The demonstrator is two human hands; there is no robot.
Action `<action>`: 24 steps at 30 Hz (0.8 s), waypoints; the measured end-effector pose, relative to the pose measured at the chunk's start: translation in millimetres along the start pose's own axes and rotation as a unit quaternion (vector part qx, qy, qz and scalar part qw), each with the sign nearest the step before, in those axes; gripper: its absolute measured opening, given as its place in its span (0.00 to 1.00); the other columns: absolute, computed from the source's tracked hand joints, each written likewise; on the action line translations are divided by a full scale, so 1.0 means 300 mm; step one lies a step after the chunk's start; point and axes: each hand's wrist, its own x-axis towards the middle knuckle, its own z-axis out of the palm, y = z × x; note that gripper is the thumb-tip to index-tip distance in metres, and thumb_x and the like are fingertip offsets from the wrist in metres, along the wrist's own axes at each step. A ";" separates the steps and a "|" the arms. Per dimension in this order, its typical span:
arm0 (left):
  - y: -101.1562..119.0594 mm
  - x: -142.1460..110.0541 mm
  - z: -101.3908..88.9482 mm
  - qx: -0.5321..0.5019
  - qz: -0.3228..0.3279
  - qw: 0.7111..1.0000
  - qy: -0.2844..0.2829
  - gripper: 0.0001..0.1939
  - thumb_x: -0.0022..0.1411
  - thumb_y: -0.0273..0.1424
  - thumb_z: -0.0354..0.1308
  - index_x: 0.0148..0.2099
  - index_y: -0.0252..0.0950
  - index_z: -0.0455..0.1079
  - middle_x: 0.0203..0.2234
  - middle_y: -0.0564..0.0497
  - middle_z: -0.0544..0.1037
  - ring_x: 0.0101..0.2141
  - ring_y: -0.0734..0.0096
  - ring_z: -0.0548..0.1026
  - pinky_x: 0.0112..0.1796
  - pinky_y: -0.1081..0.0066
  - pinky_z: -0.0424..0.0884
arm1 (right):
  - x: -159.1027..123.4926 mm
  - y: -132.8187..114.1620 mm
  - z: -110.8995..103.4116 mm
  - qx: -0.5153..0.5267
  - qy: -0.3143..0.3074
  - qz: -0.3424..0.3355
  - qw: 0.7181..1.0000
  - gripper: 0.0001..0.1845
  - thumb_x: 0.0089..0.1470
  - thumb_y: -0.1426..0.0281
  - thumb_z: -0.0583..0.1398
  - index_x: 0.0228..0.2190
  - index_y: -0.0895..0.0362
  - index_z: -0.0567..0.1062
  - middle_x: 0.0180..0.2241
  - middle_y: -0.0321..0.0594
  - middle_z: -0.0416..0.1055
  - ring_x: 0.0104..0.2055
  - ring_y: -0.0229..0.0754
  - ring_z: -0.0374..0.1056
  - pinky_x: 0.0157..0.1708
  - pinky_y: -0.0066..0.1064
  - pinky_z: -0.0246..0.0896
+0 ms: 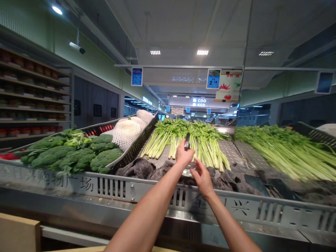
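Observation:
My left hand (184, 154) is closed around a narrow dark tool with a shiny metal part (187, 141), which points up and away over the celery. Just below that hand is a round, clear, shiny thing, perhaps a tape roll (187, 172); its support is hidden. My right hand (202, 177) is beside it, thumb and forefinger apart and the other fingers bent. Whether the thumb touches the round thing, I cannot tell. Beyond both hands, celery (207, 143) lies in a wide row, leaves at the back and pale stalk ends towards me.
Dark crumpled cloth (140, 168) lines the front of the grey crate (154, 187). Broccoli (57, 154) and a produce item in white foam netting (127, 133) fill the crate at left. A mirror (283, 150) at right reflects the celery. Price signs (213, 79) hang above.

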 end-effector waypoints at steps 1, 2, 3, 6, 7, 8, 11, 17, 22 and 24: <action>0.003 -0.002 0.005 0.002 -0.001 1.000 0.000 0.13 0.41 0.28 0.52 0.34 0.40 0.62 0.22 0.57 0.67 0.21 0.78 0.62 0.22 0.77 0.57 | 0.000 0.001 -0.006 -0.005 0.003 -0.003 1.000 0.30 0.41 0.63 0.57 0.47 0.62 0.61 0.43 0.48 0.64 0.46 0.46 0.60 0.42 0.35 0.58; 0.006 -0.004 0.009 0.004 0.001 1.000 0.000 0.13 0.41 0.28 0.52 0.34 0.40 0.62 0.22 0.57 0.67 0.21 0.78 0.62 0.23 0.77 0.57 | 0.000 0.003 -0.012 -0.010 0.006 -0.007 1.000 0.30 0.41 0.64 0.56 0.47 0.62 0.61 0.43 0.48 0.64 0.46 0.46 0.60 0.42 0.35 0.58; 0.009 -0.006 0.014 0.006 0.005 1.000 0.002 0.13 0.41 0.28 0.52 0.34 0.40 0.61 0.21 0.57 0.66 0.21 0.78 0.62 0.23 0.77 0.57 | -0.001 0.004 -0.017 -0.015 0.010 -0.011 1.000 0.29 0.41 0.64 0.56 0.47 0.62 0.61 0.44 0.48 0.64 0.46 0.46 0.60 0.42 0.36 0.58; 0.023 -0.013 0.027 0.017 0.017 1.000 0.001 0.12 0.40 0.28 0.52 0.33 0.39 0.61 0.20 0.57 0.66 0.21 0.77 0.63 0.23 0.77 0.57 | -0.004 0.007 -0.033 -0.030 0.014 -0.018 0.999 0.29 0.42 0.64 0.56 0.47 0.62 0.61 0.44 0.48 0.64 0.47 0.46 0.59 0.43 0.36 0.57; 0.028 -0.016 0.030 0.019 0.018 1.000 0.000 0.12 0.40 0.28 0.52 0.33 0.39 0.61 0.20 0.57 0.66 0.22 0.77 0.63 0.24 0.77 0.58 | -0.006 0.009 -0.038 -0.034 0.016 -0.020 0.999 0.29 0.42 0.64 0.55 0.47 0.62 0.61 0.44 0.48 0.64 0.47 0.46 0.59 0.43 0.36 0.57; 0.033 -0.020 0.033 0.020 0.019 1.000 -0.002 0.12 0.41 0.28 0.52 0.33 0.39 0.61 0.20 0.57 0.66 0.22 0.77 0.64 0.24 0.76 0.58 | -0.008 0.010 -0.042 -0.038 0.020 -0.023 0.999 0.29 0.42 0.64 0.55 0.47 0.62 0.61 0.45 0.48 0.63 0.47 0.46 0.59 0.43 0.36 0.57; 0.044 -0.031 0.042 0.019 0.022 1.000 -0.012 0.11 0.41 0.29 0.52 0.32 0.39 0.61 0.21 0.58 0.67 0.22 0.76 0.64 0.24 0.76 0.59 | -0.015 0.014 -0.054 -0.044 0.033 -0.034 0.998 0.29 0.42 0.64 0.55 0.47 0.62 0.61 0.45 0.48 0.63 0.46 0.46 0.60 0.42 0.36 0.58; 0.044 -0.044 0.064 0.017 0.034 0.999 -0.023 0.12 0.42 0.28 0.51 0.34 0.40 0.61 0.21 0.58 0.67 0.22 0.77 0.64 0.25 0.76 0.59 | -0.024 0.020 -0.067 -0.045 0.045 -0.042 0.997 0.29 0.42 0.65 0.55 0.47 0.63 0.60 0.45 0.49 0.63 0.46 0.46 0.60 0.43 0.36 0.57; 0.038 -0.049 0.068 0.021 0.018 0.999 -0.021 0.11 0.41 0.28 0.51 0.32 0.40 0.61 0.21 0.58 0.66 0.22 0.77 0.64 0.24 0.76 0.58 | -0.033 0.019 -0.069 -0.049 0.039 -0.037 0.997 0.30 0.42 0.65 0.54 0.47 0.65 0.59 0.45 0.50 0.62 0.47 0.45 0.59 0.44 0.35 0.56; 0.038 -0.052 0.066 0.024 0.013 0.999 -0.022 0.11 0.41 0.28 0.51 0.32 0.40 0.61 0.20 0.58 0.66 0.21 0.77 0.63 0.24 0.77 0.58 | -0.038 0.019 -0.068 -0.048 0.041 -0.034 0.997 0.29 0.42 0.65 0.54 0.48 0.64 0.59 0.45 0.49 0.62 0.47 0.45 0.59 0.44 0.36 0.56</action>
